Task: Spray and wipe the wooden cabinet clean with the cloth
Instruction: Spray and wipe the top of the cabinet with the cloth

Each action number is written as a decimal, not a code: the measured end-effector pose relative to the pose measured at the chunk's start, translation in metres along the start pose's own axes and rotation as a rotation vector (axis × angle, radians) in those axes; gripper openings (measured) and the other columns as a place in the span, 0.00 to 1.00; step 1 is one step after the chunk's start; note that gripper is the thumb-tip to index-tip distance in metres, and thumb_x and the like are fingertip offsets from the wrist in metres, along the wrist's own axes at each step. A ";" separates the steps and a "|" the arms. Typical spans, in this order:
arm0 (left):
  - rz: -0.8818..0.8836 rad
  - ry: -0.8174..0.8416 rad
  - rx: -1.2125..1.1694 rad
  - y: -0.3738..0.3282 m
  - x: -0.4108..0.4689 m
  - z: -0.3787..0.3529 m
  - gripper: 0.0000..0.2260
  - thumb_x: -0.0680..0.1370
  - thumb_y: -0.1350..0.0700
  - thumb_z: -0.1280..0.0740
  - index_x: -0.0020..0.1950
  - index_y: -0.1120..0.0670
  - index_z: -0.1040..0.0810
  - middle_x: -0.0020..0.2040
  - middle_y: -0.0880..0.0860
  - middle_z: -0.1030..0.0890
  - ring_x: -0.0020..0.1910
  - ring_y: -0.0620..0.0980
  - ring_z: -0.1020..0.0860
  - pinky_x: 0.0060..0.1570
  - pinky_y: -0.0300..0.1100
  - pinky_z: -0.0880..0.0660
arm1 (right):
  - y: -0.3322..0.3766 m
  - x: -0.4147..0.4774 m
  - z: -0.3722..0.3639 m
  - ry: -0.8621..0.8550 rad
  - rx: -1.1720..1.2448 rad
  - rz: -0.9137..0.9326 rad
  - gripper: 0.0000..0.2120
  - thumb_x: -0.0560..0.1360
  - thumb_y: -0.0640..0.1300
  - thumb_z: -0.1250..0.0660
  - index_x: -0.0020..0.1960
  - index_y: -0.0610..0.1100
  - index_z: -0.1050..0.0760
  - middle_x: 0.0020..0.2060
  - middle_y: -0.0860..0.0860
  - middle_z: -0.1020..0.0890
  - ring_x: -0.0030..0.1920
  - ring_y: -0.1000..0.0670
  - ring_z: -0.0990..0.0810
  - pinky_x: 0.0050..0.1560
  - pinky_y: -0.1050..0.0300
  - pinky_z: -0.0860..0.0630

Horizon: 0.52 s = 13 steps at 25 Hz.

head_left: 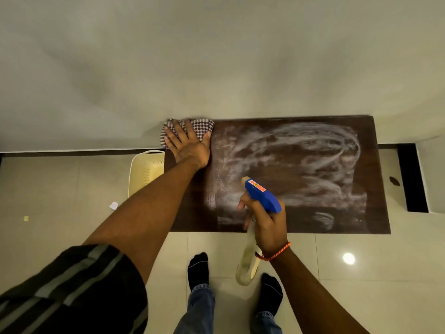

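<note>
The left grip (187, 145) lies flat on the checked cloth (203, 127), covering its middle; only its edges show. The right grip (267, 225) wraps the neck of the spray bottle (263, 196), hiding the trigger, and the pale body below is blurred. The label (257, 185) on the blue head is too small to read. The cabinet (301, 165) and a forearm (149, 208) hide part of a cream basket (144, 169). The view's bottom edge cuts off both legs (202, 307). A dark speck (394, 181) on the floor (361, 297) cannot be identified.
</note>
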<state>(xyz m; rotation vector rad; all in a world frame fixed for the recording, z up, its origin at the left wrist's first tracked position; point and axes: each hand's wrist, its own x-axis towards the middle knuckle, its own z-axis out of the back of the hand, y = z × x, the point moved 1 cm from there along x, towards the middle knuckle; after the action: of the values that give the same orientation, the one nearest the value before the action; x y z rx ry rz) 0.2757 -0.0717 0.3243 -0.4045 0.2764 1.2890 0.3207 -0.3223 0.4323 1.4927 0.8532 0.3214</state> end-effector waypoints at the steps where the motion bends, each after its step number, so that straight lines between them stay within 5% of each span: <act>1: -0.029 -0.002 0.014 0.008 -0.008 -0.003 0.37 0.83 0.34 0.54 0.83 0.54 0.61 0.83 0.61 0.62 0.80 0.66 0.64 0.78 0.62 0.64 | -0.001 -0.003 0.004 0.000 0.004 -0.001 0.10 0.75 0.43 0.37 0.47 0.52 0.18 0.34 0.42 0.19 0.24 0.37 0.27 0.22 0.50 0.27; 7: -0.023 -0.032 0.022 0.054 -0.124 -0.052 0.36 0.83 0.35 0.50 0.84 0.56 0.50 0.83 0.65 0.50 0.80 0.71 0.53 0.78 0.66 0.53 | -0.005 -0.038 0.017 0.023 0.004 -0.023 0.09 0.73 0.46 0.37 0.48 0.48 0.19 0.35 0.43 0.18 0.27 0.31 0.28 0.24 0.55 0.26; 13: 0.005 -0.006 0.025 0.075 -0.214 -0.089 0.36 0.81 0.35 0.51 0.81 0.59 0.39 0.79 0.67 0.38 0.77 0.74 0.41 0.73 0.70 0.42 | -0.010 -0.067 0.028 0.040 -0.016 -0.034 0.17 0.73 0.47 0.37 0.47 0.32 0.21 0.35 0.39 0.19 0.23 0.43 0.27 0.23 0.56 0.27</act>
<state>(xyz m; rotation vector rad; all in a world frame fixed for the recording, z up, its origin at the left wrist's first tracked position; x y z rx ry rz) 0.1501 -0.2801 0.3234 -0.3789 0.2883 1.2903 0.2906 -0.3894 0.4391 1.4592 0.9052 0.3330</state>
